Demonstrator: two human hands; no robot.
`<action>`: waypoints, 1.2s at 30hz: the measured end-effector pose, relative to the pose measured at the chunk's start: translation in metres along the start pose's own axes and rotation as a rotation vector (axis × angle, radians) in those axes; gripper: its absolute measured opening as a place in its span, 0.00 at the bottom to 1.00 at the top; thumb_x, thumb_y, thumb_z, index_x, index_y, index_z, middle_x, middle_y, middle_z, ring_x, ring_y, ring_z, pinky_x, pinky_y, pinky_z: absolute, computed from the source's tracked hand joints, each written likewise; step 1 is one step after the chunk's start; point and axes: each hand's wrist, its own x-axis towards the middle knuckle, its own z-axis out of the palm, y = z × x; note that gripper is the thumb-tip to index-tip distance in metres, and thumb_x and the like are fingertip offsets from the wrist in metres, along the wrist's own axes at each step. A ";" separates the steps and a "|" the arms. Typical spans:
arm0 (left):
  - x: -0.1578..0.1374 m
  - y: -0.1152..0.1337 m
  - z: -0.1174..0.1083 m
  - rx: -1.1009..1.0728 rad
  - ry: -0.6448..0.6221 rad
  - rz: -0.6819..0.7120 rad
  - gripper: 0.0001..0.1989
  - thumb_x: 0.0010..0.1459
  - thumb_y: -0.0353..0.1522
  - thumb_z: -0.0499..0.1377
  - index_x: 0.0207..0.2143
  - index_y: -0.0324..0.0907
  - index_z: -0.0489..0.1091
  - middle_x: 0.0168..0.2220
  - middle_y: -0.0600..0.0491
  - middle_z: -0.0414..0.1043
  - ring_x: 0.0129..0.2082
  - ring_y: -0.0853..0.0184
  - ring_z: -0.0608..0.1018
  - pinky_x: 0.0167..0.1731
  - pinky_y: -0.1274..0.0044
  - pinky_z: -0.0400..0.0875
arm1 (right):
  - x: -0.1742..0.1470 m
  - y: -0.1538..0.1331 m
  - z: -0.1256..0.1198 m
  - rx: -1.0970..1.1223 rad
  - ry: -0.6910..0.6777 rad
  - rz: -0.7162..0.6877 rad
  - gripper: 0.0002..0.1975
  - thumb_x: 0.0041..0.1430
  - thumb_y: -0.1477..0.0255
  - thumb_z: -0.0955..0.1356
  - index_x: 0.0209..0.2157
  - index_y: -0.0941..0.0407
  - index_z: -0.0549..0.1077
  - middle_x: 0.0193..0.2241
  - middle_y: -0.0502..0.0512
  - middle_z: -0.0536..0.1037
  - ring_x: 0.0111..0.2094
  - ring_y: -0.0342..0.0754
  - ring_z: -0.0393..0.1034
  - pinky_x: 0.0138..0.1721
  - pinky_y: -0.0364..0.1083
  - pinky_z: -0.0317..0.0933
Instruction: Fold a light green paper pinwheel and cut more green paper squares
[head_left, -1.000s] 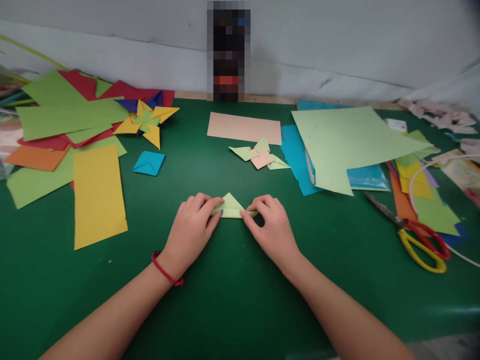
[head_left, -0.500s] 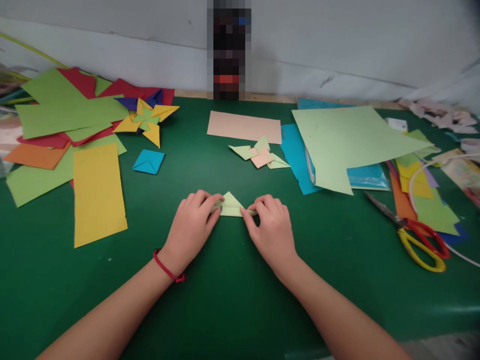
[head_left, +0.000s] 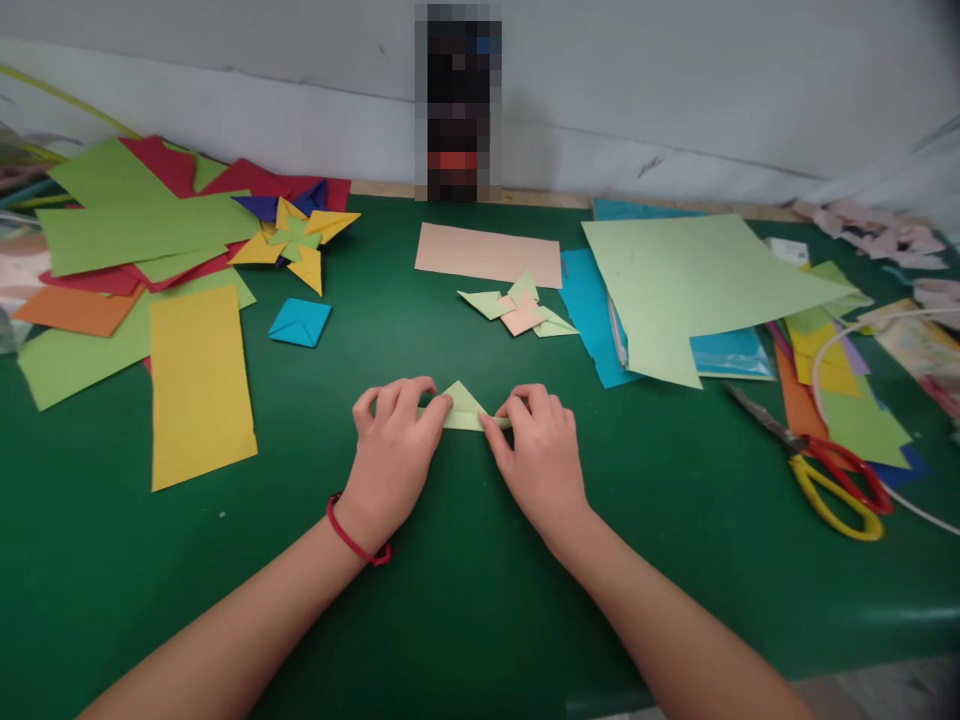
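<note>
A small pale-green folded paper [head_left: 461,407] lies on the green table, its peak pointing away from me and a folded strip along its near edge. Gripping its left end is my left hand [head_left: 394,440], thumb pressed on the fold, a red cord on the wrist. My right hand [head_left: 541,440] pinches the right end between thumb and fingers, which hide that corner. Beyond the hands sits a folded pale-green and pink paper star [head_left: 520,308]. A pink paper strip [head_left: 487,255] lies behind it. To the left is a blue folded paper square [head_left: 300,323].
Left, a yellow paper sheet [head_left: 202,390], a yellow and green paper star [head_left: 295,240] and piled green sheets [head_left: 135,235]. Right, a large pale-green sheet [head_left: 675,290] over blue paper, and scissors [head_left: 814,460] with red and yellow handles beside a white cable [head_left: 817,365].
My left thumb has slid up along the fold, and the left hand has turned slightly, its wrist shifting right. My right hand keeps its pinch almost in place.
</note>
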 end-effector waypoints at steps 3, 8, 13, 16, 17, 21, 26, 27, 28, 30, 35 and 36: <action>-0.003 0.006 -0.003 0.064 0.013 0.038 0.11 0.58 0.25 0.48 0.38 0.44 0.66 0.44 0.47 0.66 0.43 0.59 0.66 0.41 0.64 0.56 | 0.000 0.000 0.000 -0.003 0.006 -0.005 0.09 0.58 0.67 0.62 0.28 0.57 0.66 0.35 0.58 0.67 0.33 0.50 0.59 0.32 0.48 0.50; -0.001 0.002 0.002 -0.040 -0.121 0.102 0.10 0.59 0.25 0.46 0.41 0.38 0.64 0.38 0.45 0.66 0.35 0.62 0.67 0.34 0.70 0.62 | 0.001 -0.001 0.001 0.009 0.026 -0.001 0.07 0.57 0.67 0.62 0.31 0.57 0.67 0.33 0.58 0.68 0.33 0.50 0.60 0.32 0.48 0.50; 0.003 -0.002 0.011 -0.191 -0.101 0.051 0.07 0.59 0.30 0.48 0.37 0.38 0.63 0.36 0.47 0.65 0.35 0.63 0.66 0.35 0.71 0.63 | 0.001 -0.006 0.004 0.012 0.049 0.011 0.12 0.55 0.66 0.62 0.39 0.57 0.67 0.35 0.59 0.68 0.35 0.52 0.60 0.33 0.49 0.50; 0.004 0.001 0.011 -0.191 -0.093 0.030 0.07 0.57 0.33 0.50 0.35 0.38 0.63 0.35 0.47 0.65 0.35 0.62 0.66 0.35 0.70 0.63 | 0.002 -0.009 0.005 0.009 0.042 0.031 0.15 0.54 0.62 0.62 0.40 0.58 0.67 0.35 0.60 0.68 0.35 0.53 0.60 0.34 0.49 0.50; 0.005 0.002 0.010 -0.183 -0.095 0.027 0.08 0.57 0.34 0.50 0.35 0.38 0.63 0.35 0.48 0.65 0.35 0.62 0.66 0.35 0.70 0.63 | 0.002 -0.009 0.005 0.005 0.040 0.034 0.16 0.54 0.62 0.62 0.40 0.58 0.67 0.35 0.60 0.68 0.35 0.53 0.60 0.34 0.49 0.50; 0.003 0.004 0.007 -0.121 -0.104 0.035 0.06 0.56 0.31 0.51 0.35 0.38 0.63 0.35 0.48 0.65 0.34 0.62 0.66 0.33 0.70 0.61 | 0.001 -0.010 0.005 -0.001 0.045 0.019 0.14 0.52 0.68 0.62 0.40 0.58 0.66 0.36 0.60 0.67 0.36 0.53 0.60 0.35 0.50 0.51; -0.001 -0.002 0.003 -0.039 -0.088 -0.010 0.07 0.55 0.25 0.49 0.35 0.40 0.64 0.34 0.49 0.66 0.33 0.62 0.66 0.32 0.71 0.60 | 0.000 -0.009 0.005 0.018 0.043 0.009 0.14 0.49 0.78 0.60 0.40 0.57 0.66 0.35 0.59 0.68 0.36 0.52 0.61 0.34 0.49 0.51; -0.002 -0.004 0.002 -0.039 -0.085 -0.028 0.07 0.55 0.25 0.49 0.35 0.41 0.64 0.34 0.49 0.66 0.33 0.62 0.66 0.31 0.71 0.60 | 0.000 -0.008 0.006 0.024 0.043 0.006 0.15 0.48 0.79 0.60 0.40 0.57 0.66 0.35 0.59 0.68 0.35 0.52 0.61 0.34 0.48 0.51; -0.003 -0.006 0.002 -0.045 -0.081 -0.044 0.07 0.55 0.24 0.49 0.34 0.41 0.64 0.34 0.49 0.66 0.33 0.62 0.66 0.31 0.72 0.60 | 0.000 -0.008 0.006 0.028 0.044 0.003 0.15 0.48 0.80 0.59 0.39 0.57 0.66 0.35 0.59 0.68 0.35 0.52 0.60 0.34 0.48 0.51; -0.004 -0.009 0.000 -0.062 -0.077 -0.067 0.08 0.55 0.24 0.49 0.35 0.41 0.64 0.34 0.49 0.66 0.33 0.63 0.66 0.31 0.72 0.61 | 0.000 -0.006 0.006 0.031 0.048 0.001 0.15 0.48 0.81 0.59 0.38 0.57 0.66 0.35 0.59 0.68 0.35 0.52 0.60 0.33 0.48 0.51; -0.004 -0.012 -0.001 -0.107 -0.095 -0.089 0.08 0.55 0.24 0.48 0.35 0.40 0.64 0.35 0.49 0.65 0.34 0.62 0.66 0.32 0.72 0.61 | 0.002 -0.002 0.006 0.025 0.051 0.011 0.13 0.45 0.82 0.59 0.34 0.57 0.65 0.34 0.58 0.67 0.34 0.52 0.58 0.32 0.48 0.50; -0.004 -0.012 0.000 -0.120 -0.093 -0.091 0.09 0.55 0.24 0.48 0.35 0.40 0.65 0.35 0.49 0.65 0.34 0.62 0.66 0.32 0.72 0.61 | 0.002 -0.001 0.006 0.029 0.049 0.011 0.13 0.45 0.82 0.59 0.34 0.56 0.65 0.34 0.58 0.67 0.34 0.52 0.58 0.32 0.48 0.49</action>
